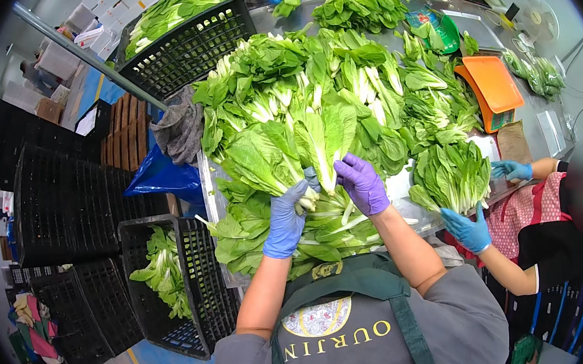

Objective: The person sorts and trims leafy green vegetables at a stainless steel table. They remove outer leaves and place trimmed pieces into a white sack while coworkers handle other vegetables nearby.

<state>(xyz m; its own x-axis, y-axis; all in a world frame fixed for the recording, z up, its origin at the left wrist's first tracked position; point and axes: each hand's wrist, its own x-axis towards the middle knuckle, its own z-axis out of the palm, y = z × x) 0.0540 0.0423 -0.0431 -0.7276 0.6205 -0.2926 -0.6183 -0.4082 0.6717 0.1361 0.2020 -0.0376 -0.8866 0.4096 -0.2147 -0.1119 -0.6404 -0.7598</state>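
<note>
My left hand (pixel 287 217), in a blue glove, grips a bunch of leafy greens (pixel 260 158) by its pale stem ends. In a purple glove, my right hand (pixel 359 181) has its fingers against the white stem of another head of greens (pixel 322 141); its grip there is partly hidden. Both heads point away from me, leaves spread over a large heap of the same greens (pixel 268 59). Loose leaves (pixel 254 234) lie under my wrists at the near table edge.
A black crate (pixel 184 278) with some greens stands at my left, and a fuller black crate (pixel 191 40) sits at the far left. An orange scale (pixel 492 89) is on the metal table at right. A co-worker's blue-gloved hands (pixel 467 227) are beside a bundle (pixel 451 176).
</note>
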